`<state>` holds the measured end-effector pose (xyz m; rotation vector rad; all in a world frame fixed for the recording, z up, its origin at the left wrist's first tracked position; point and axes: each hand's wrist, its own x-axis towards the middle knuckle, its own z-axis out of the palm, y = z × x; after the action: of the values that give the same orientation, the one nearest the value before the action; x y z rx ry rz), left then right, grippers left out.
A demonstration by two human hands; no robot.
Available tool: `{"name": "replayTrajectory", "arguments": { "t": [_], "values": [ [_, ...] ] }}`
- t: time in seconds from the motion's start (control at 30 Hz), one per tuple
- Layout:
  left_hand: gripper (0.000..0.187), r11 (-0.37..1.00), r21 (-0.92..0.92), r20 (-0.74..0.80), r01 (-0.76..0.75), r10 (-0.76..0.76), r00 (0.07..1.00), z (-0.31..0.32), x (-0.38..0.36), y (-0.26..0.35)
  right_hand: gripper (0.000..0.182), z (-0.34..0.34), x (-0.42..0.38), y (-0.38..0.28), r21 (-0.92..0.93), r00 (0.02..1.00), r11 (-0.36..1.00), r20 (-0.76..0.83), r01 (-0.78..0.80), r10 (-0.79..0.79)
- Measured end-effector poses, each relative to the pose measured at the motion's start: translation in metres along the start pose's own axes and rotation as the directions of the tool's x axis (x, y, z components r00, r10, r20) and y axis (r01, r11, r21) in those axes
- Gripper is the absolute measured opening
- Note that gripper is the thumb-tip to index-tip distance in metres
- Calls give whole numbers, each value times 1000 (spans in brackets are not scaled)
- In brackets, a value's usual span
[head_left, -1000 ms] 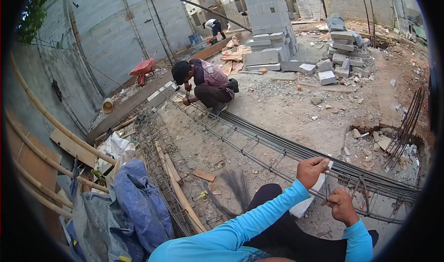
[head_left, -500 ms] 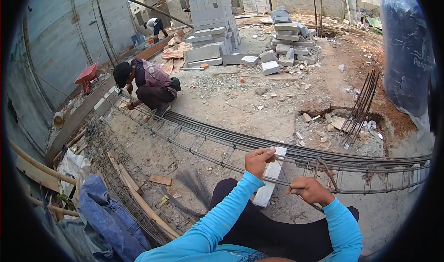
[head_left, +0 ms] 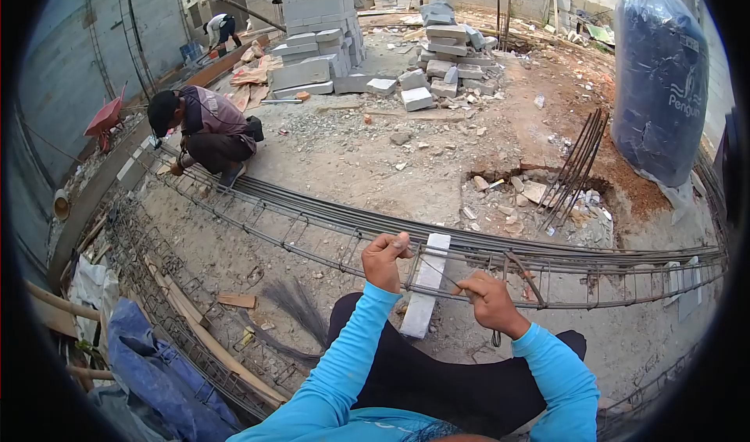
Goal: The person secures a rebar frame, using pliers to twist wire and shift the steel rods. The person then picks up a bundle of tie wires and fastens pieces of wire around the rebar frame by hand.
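Note:
My left hand (head_left: 384, 261) is closed in a pinch above the rebar cage (head_left: 293, 247). To its right, my right hand (head_left: 492, 301) is also closed, lower and nearer to me. A thin tie wire (head_left: 437, 273) runs slanting between the two hands, over a pale block (head_left: 419, 315) under the cage. Below my right hand hangs a small dark loop (head_left: 496, 338). Just beyond that hand, a rusty pincer-like tool (head_left: 525, 279) rests on the cage. Long rebars (head_left: 344, 217) lie along the cage's far side.
A co-worker (head_left: 205, 133) squats at the cage's left end; another person (head_left: 221, 32) bends farther back. Cut wires (head_left: 297, 309) lie left of my knee. Grey blocks (head_left: 320, 51) are stacked behind. Upright rebars (head_left: 576, 169) rise from a pit near a wrapped blue tank (head_left: 658, 90).
My view has shifted right, so the scene sits farther left. My hands have moved slightly apart, with the wire now stretched between them. The co-worker's hands have shifted.

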<state>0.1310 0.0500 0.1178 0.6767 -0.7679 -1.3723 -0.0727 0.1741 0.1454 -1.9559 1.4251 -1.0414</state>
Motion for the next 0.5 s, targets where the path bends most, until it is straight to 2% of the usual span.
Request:
{"name": "replayTrajectory", "arguments": {
  "t": [0.03,0.1,0.17,0.27,0.3,0.33,0.37,0.43,0.47,0.5],
  "values": [
    [17,1000,-10,0,7,-7,1000,-7,1,-4,26,0,3,-3,51,1000,999,-17,-15,16],
    [16,981,-129,-50,144,-151,987,-24,0,-13,24,3,6,1,17,999,999,17,-37,37],
    [15,975,-149,-82,167,-181,980,-34,-4,-22,23,10,9,12,-21,997,998,51,-54,55],
    [15,976,-72,-116,205,-213,970,-54,-5,-33,18,26,8,30,-5,985,998,161,-61,61],
    [15,974,-91,-119,206,-216,969,-67,-1,-41,15,30,11,28,77,963,976,200,-201,183],
    [16,964,-108,-71,244,-252,965,-81,3,-49,15,34,15,24,150,922,928,249,-341,298],
    [16,952,-123,-22,280,-285,958,-95,6,-58,15,37,20,20,130,917,930,258,-344,303],
    [17,950,-141,15,279,-280,960,-120,10,-67,17,45,35,13,-27,913,953,278,-303,298],
    [17,933,-213,78,291,-281,957,-131,12,-71,16,44,44,9,-131,913,967,322,-218,250],
    [17,909,-279,142,309,-279,950,-141,12,-78,16,45,52,2,-134,912,967,326,-216,249]
  ]
}}
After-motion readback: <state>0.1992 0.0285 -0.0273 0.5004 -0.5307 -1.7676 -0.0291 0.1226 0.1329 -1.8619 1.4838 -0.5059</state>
